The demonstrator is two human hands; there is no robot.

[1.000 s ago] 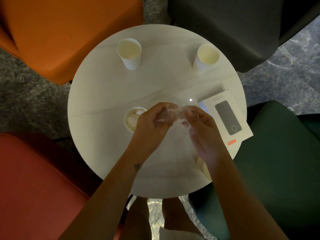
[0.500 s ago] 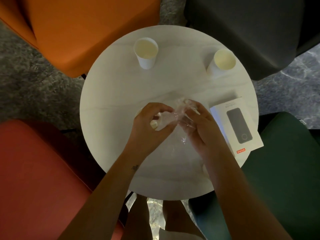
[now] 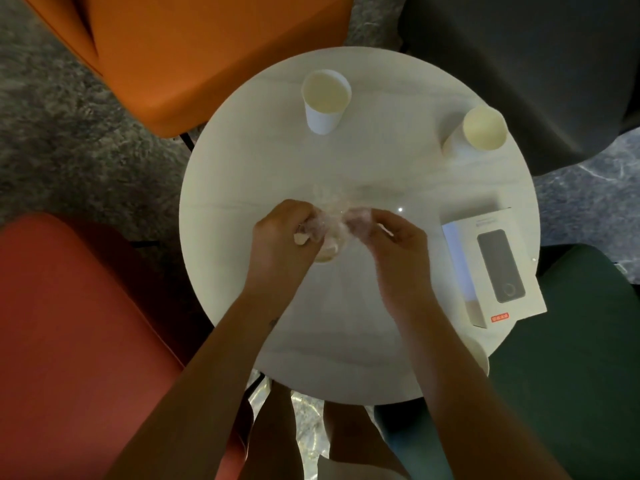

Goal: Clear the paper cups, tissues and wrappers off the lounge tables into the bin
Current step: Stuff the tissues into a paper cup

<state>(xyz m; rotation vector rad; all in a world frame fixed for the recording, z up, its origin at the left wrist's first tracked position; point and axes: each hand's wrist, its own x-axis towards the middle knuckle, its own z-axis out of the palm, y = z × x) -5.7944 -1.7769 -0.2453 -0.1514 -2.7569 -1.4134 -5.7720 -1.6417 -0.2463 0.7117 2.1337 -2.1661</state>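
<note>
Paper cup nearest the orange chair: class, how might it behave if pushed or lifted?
The paper cup looks empty, so probably light. Upright on a base narrower than its rim, it may tip if pushed. Thin walls likely dent.

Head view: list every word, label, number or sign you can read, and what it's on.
Grey print line on the white box: too blurred to read.
Red label at the box's near end: characters too small to read.
Far-left paper cup and far-right paper cup: no print shows.
Clear wrapper: no print shows.
</note>
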